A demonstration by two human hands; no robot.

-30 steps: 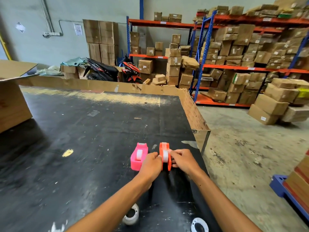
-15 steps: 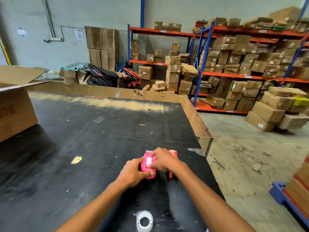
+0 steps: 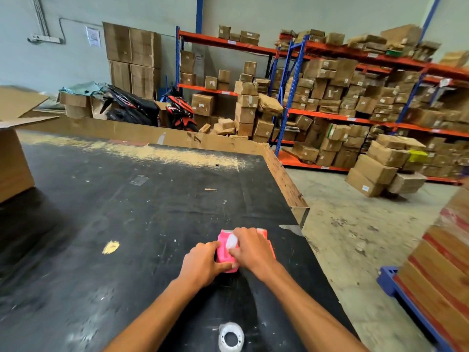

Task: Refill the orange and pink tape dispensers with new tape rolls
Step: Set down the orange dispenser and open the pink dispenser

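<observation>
Head view: black desk (image 3: 106, 199) with scuffs and a yellow scrap, cardboard edging along its far and right sides. Pink tape dispenser (image 3: 222, 251) near the desk's right edge, standing on the surface, with a whitish tape roll (image 3: 231, 242) seated in its top. Left hand (image 3: 203, 264) wrapped against the pink dispenser's left and near side, fingers closed on its body. Right hand (image 3: 250, 247) laid over the top from the right, fingertips pinched at the roll; exact grip on the tape partly hidden by the knuckles. Orange tape dispenser (image 3: 265, 236) just beside the pink one on its right, mostly covered by the right hand, only a sliver of its top and side showing. Spare roll of clear tape (image 3: 231, 336) lying flat on the desk nearer the body, between the forearms, well apart from both dispensers. Beyond the desk: stacked cardboard boxes (image 3: 375, 171) on the floor and blue-and-orange shelving (image 3: 286, 80) loaded with more cartons
</observation>
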